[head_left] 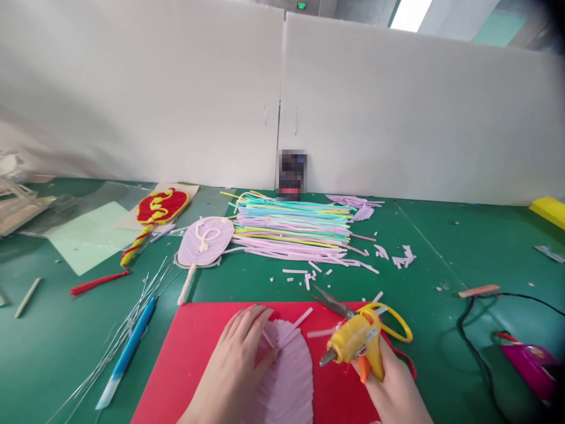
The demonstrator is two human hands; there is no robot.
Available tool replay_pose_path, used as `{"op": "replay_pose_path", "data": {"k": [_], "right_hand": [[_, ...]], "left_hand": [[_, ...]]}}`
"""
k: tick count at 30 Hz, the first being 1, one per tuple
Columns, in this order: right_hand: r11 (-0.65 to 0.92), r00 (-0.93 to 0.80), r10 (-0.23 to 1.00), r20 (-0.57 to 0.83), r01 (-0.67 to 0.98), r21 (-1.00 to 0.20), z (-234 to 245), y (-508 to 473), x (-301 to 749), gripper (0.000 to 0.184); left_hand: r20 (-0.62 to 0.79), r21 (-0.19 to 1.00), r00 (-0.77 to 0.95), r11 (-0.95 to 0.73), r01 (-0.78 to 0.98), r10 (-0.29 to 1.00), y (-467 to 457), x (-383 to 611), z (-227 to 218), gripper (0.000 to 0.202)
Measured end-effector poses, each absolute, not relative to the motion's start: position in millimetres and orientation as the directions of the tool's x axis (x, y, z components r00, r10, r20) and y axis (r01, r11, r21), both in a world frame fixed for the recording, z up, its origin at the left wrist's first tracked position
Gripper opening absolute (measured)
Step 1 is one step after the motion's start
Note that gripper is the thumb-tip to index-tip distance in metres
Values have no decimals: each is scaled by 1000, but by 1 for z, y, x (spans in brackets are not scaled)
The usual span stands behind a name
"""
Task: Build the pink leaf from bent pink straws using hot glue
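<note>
Left grip (241,365) spread flat, pinning the probably light, floppy lilac strip fan (289,377) near its top edge; right grip (392,386) clenched round the handle of the rigid yellow glue gun (355,344), nozzle aimed toward left grip.

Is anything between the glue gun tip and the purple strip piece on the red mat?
Nothing visible. Only bare red mat lies between the glue gun and the purple strip piece. The left hand presses its other side; a loose strip lies clear of the gap.
</note>
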State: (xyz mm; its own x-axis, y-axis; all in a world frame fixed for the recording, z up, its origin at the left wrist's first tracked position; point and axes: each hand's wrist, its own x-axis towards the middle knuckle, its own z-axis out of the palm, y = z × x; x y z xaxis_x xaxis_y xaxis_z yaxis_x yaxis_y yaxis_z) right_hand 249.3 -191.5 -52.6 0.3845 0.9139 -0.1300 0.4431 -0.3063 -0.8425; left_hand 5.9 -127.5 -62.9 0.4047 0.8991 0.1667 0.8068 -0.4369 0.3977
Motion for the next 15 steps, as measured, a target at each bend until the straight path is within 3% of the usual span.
{"op": "replay_pose_path", "data": {"k": [6,11,15], "right_hand": [[-321,434,892,-126,413,-852,-52,-194,242,42],[-399,310,898,-312,279,-873,-48,-199,227,51],[-427,269,889,-371,193,-884,-43,-196,217,56]], "left_hand": [[48,456,317,-303,837,947,-128,-14,-58,33],[-4,530,239,-201,824,971,-131,-22,-61,16],[-32,597,265,-195,778,964,-127,-18,-59,12]]}}
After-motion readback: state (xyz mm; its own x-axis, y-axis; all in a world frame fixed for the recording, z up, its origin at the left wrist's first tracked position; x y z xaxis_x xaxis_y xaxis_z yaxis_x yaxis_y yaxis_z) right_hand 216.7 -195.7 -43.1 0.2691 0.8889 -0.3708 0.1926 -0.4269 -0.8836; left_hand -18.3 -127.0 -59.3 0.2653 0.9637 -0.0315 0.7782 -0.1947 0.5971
